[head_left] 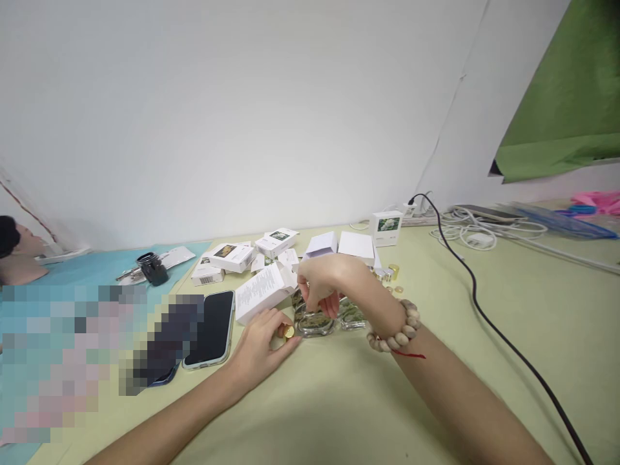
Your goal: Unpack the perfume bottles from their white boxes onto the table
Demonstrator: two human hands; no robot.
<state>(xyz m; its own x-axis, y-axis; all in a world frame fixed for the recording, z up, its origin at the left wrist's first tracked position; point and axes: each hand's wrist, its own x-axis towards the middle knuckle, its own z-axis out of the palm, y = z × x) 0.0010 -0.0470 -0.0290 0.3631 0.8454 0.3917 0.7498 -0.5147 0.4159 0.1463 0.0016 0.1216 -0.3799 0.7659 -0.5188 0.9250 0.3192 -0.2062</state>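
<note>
My left hand [261, 342] rests on the table with its fingers curled round a small shiny gold cap [289, 332]. My right hand [323, 281], a beaded bracelet on its wrist, bends down over a clear glass bottle [314, 325] that lies on the table with dark contents. Its fingers are drawn together; what they hold, if anything, is hidden. Another glass bottle [352, 313] with greenish contents lies just right of it, partly behind my wrist. An open white carton [265, 292] with printed text lies tilted beyond my left hand.
Several white picture boxes [232, 256] are piled behind, near open white cartons [356, 247]. An upright box [386, 228] stands by the wall. More gold caps [394, 271] sit right of the bottles. A phone [210, 329] lies left; a black cable [477, 303] crosses the right side.
</note>
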